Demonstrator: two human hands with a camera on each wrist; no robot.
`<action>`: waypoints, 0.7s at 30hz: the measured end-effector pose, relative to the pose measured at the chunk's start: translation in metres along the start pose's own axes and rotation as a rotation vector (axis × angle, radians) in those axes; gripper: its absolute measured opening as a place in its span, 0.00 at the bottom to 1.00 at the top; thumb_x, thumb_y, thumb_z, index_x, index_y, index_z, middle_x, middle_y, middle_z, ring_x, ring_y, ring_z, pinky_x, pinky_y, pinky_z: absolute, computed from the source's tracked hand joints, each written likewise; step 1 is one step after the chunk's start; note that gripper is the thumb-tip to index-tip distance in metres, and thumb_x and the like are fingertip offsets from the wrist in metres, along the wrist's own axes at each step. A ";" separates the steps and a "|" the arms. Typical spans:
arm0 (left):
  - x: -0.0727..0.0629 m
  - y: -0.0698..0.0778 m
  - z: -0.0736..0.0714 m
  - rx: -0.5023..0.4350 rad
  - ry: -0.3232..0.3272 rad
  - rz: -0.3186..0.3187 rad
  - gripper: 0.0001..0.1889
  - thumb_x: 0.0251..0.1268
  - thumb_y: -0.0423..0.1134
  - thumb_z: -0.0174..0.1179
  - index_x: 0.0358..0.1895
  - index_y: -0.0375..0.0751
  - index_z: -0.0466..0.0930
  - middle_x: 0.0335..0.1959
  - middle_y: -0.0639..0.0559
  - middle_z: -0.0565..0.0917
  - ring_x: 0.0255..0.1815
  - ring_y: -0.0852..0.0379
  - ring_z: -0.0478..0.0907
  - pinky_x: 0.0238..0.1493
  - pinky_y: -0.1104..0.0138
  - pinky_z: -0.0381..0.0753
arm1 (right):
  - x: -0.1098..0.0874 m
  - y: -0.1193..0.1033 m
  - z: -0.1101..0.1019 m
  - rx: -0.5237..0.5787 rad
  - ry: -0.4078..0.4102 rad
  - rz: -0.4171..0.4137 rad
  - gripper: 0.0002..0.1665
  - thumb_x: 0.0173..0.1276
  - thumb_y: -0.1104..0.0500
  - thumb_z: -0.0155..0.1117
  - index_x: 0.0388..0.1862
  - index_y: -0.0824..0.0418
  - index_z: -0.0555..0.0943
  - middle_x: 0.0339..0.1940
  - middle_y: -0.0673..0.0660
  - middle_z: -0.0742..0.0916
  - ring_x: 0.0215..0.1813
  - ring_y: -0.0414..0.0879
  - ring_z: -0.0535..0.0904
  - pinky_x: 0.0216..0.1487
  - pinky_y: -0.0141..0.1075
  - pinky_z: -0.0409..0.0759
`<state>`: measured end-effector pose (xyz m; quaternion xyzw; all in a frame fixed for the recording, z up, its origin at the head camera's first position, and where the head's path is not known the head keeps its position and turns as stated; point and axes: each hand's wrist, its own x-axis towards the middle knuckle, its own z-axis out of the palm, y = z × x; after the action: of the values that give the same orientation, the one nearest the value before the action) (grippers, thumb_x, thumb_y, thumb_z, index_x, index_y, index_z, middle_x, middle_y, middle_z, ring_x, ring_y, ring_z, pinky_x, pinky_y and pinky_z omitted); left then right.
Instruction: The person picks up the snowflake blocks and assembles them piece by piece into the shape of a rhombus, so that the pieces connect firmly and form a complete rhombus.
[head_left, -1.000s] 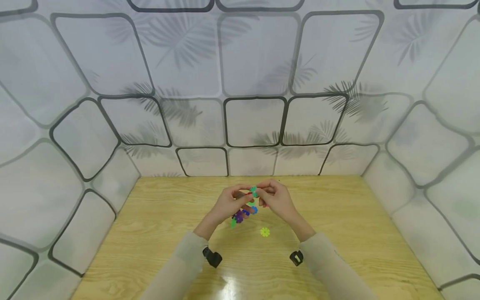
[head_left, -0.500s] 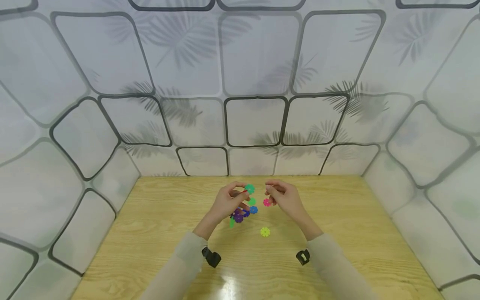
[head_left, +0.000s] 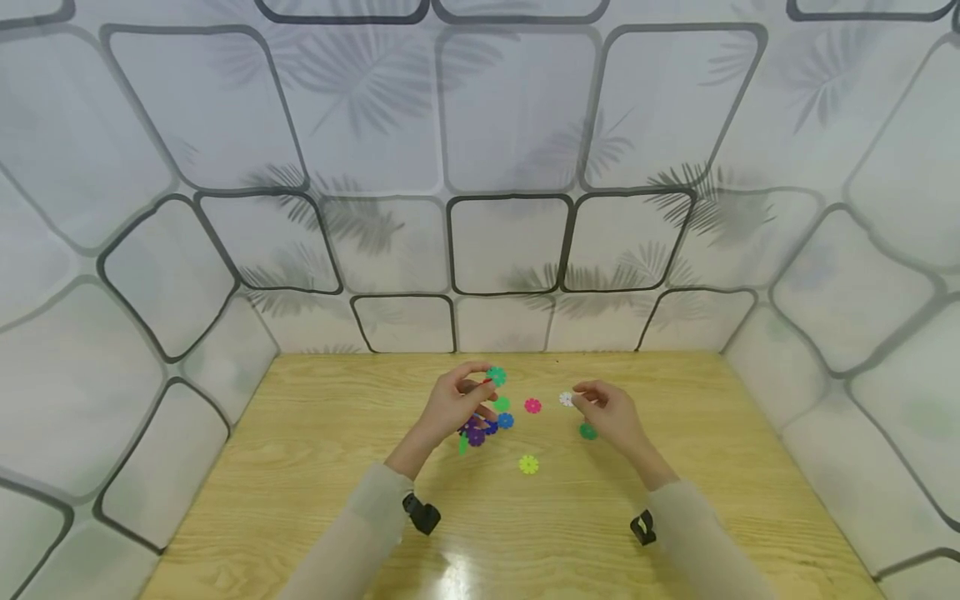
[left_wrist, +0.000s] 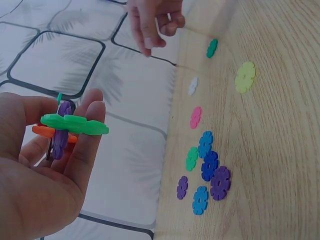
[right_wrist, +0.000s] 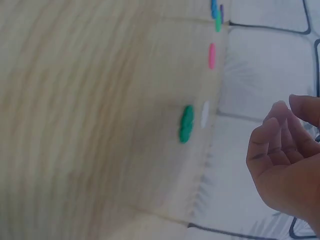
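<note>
Surroundings: wood-grain table [head_left: 300,467], patterned backdrop [head_left: 517,108].
We see rounded grey outlines [head_left: 512,197] and leaf prints [head_left: 367,77] rising behind the table; we note a bright glare [head_left: 456,575] near its front.

2 forearms [head_left: 347,537] in from the near side, angled inward. Left hand [head_left: 453,402]: raised, thumb and fingers gripping (palm side faces the left wrist view). Right hand [head_left: 611,417]: well apart, off right, fingers loosely bent, thumb near fingertips.
</note>
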<state>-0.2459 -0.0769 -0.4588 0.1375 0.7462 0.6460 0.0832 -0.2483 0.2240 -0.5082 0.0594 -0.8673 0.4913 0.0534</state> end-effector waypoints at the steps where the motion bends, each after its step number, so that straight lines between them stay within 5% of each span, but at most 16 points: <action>1: 0.000 0.000 0.000 0.002 -0.001 0.001 0.23 0.80 0.37 0.60 0.74 0.39 0.73 0.42 0.36 0.90 0.34 0.40 0.92 0.35 0.51 0.94 | 0.000 0.005 -0.001 -0.020 0.003 0.009 0.15 0.78 0.61 0.67 0.57 0.69 0.85 0.44 0.67 0.90 0.33 0.51 0.85 0.33 0.30 0.86; 8: 0.001 -0.001 -0.001 0.004 -0.003 0.000 0.22 0.81 0.36 0.59 0.73 0.41 0.74 0.42 0.36 0.90 0.34 0.40 0.92 0.38 0.45 0.93 | -0.008 0.022 -0.011 -0.078 0.000 0.037 0.17 0.77 0.61 0.67 0.57 0.71 0.84 0.43 0.65 0.89 0.33 0.38 0.79 0.31 0.26 0.81; 21: 0.001 -0.001 -0.001 0.002 -0.010 -0.009 0.23 0.81 0.37 0.60 0.74 0.41 0.73 0.41 0.38 0.90 0.33 0.42 0.92 0.35 0.53 0.94 | -0.016 0.043 -0.012 -0.188 -0.061 0.100 0.18 0.76 0.60 0.67 0.59 0.70 0.84 0.48 0.66 0.89 0.49 0.57 0.86 0.48 0.44 0.87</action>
<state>-0.2469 -0.0777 -0.4595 0.1376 0.7471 0.6441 0.0896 -0.2390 0.2568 -0.5411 0.0260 -0.9126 0.4079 0.0078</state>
